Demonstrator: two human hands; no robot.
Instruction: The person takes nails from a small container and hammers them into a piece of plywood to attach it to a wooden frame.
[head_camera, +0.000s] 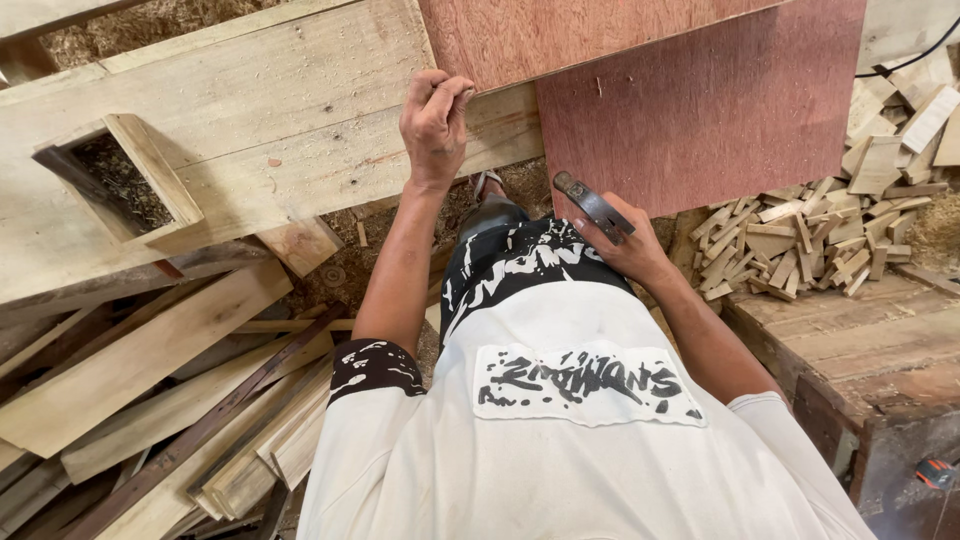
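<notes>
While resting at the near edge of the pale board (250, 130) — left hand (433, 125) fisted, contents hidden; right hand (625, 240) nearer the body, clutched hammer (592, 205), head tilted up-left toward the board.

I get one head-worn camera only, looking steeply down my own front, close over the white printed shirt (560, 420), facing the pale plank workbench's near edge (250, 150) and scrap-strewn floor.
</notes>
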